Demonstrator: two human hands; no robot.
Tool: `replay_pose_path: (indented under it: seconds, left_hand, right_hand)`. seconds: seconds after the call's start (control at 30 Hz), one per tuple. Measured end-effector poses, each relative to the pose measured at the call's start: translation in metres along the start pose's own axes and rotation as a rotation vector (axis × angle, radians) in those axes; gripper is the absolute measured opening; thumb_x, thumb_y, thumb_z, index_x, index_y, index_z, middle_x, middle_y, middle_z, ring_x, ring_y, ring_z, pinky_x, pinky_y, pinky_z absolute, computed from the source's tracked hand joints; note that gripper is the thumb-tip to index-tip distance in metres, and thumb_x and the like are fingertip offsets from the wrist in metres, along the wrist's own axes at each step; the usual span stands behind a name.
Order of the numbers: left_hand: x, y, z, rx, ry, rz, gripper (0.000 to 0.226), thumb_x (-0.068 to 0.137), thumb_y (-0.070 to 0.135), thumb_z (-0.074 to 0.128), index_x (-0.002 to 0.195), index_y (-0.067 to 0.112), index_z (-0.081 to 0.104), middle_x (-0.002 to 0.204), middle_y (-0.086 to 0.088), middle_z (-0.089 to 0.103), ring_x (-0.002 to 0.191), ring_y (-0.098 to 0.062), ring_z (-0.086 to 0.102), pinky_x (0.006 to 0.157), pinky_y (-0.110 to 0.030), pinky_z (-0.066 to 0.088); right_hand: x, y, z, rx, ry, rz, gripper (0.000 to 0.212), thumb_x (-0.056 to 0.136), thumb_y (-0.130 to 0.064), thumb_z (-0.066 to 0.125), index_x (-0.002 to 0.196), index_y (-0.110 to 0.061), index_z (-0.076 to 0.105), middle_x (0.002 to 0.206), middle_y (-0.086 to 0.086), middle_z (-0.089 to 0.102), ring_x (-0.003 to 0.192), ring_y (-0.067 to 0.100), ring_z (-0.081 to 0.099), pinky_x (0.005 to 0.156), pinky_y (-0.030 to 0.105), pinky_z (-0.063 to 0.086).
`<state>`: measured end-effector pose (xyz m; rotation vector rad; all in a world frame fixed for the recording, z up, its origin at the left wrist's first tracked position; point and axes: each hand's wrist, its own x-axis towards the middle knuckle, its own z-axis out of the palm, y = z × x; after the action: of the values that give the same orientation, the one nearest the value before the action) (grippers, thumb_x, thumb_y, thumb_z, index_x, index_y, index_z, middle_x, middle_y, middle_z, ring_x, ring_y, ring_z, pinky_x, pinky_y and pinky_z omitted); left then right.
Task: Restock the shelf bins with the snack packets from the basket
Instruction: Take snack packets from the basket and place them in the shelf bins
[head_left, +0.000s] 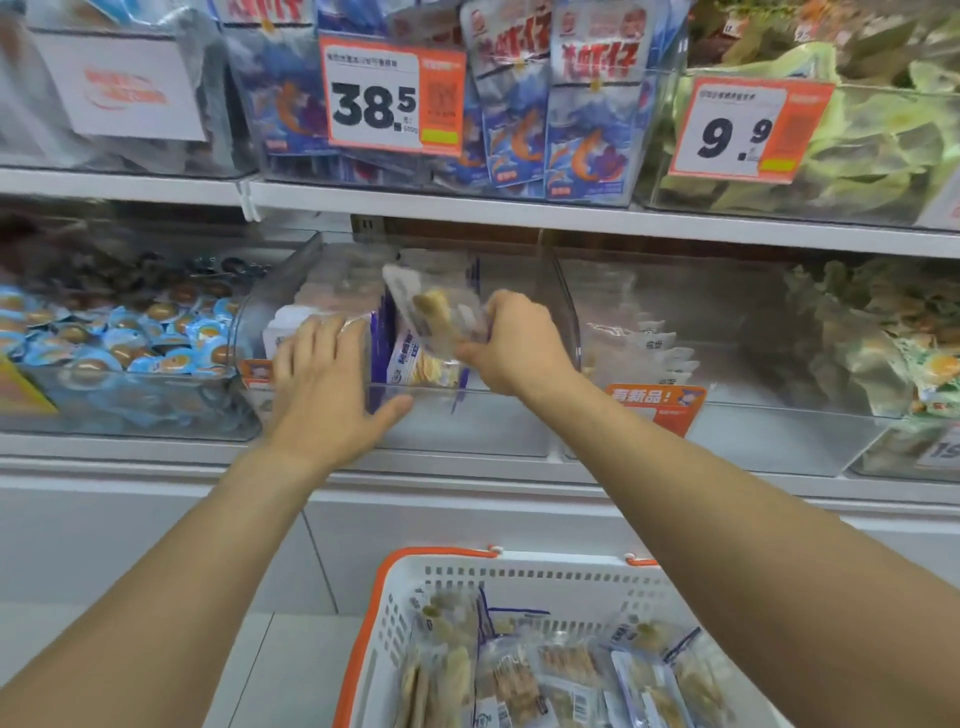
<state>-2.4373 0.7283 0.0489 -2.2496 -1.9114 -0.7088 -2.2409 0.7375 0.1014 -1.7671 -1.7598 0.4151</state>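
A clear shelf bin (519, 415) stands on the middle shelf in front of me. My right hand (511, 345) grips a clear snack packet (434, 306) with pale pieces inside, held tilted over the bin's opening. My left hand (324, 379) rests flat with straight fingers on packets at the bin's left side, its thumb on the front wall. Upright packets (415, 358) with purple edges stand inside the bin. Below, a white basket (395, 613) with an orange rim holds several more snack packets (524, 680).
A bin of blue-lidded cups (130, 343) sits to the left, and a clear bin with pale packets (649, 348) to the right. The upper shelf carries blue prawn packets (582, 150) and price tags (389, 93). White shelf edge (467, 467) runs below the bins.
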Motion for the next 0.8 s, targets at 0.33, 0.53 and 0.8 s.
replay_pose_path:
  seconds: [0.33, 0.53, 0.8]
  left_hand:
    - [0.010, -0.009, 0.014, -0.026, 0.100, 0.052, 0.091, 0.074, 0.067, 0.071, 0.145, 0.019, 0.038, 0.147, -0.002, 0.041, 0.142, -0.026, 0.027, 0.114, -0.042, 0.020]
    - [0.013, -0.014, 0.021, -0.054, 0.136, 0.077, 0.090, 0.073, 0.067, 0.071, 0.144, 0.021, 0.039, 0.148, 0.001, 0.040, 0.141, -0.023, 0.027, 0.115, -0.040, 0.018]
    - [0.011, -0.012, 0.019, -0.060, 0.133, 0.065, 0.089, 0.074, 0.065, 0.072, 0.144, 0.021, 0.039, 0.149, 0.001, 0.039, 0.142, -0.023, 0.026, 0.114, -0.040, 0.017]
  right_hand:
    - [0.084, 0.008, 0.064, -0.043, -0.137, 0.353, 0.054, 0.068, -0.034, 0.092, 0.104, -0.007, 0.062, 0.104, 0.009, 0.066, 0.094, 0.025, 0.067, 0.083, 0.034, 0.059]
    - [0.095, 0.009, 0.068, 0.069, 0.032, 0.372, 0.073, 0.058, -0.033, 0.098, 0.115, -0.009, 0.060, 0.110, 0.007, 0.065, 0.102, 0.026, 0.066, 0.074, 0.031, 0.054]
    - [0.095, 0.007, 0.077, -0.032, -0.147, 0.351, 0.098, 0.061, -0.032, 0.095, 0.138, -0.011, 0.038, 0.136, 0.015, 0.053, 0.123, 0.032, 0.056, 0.100, 0.042, 0.053]
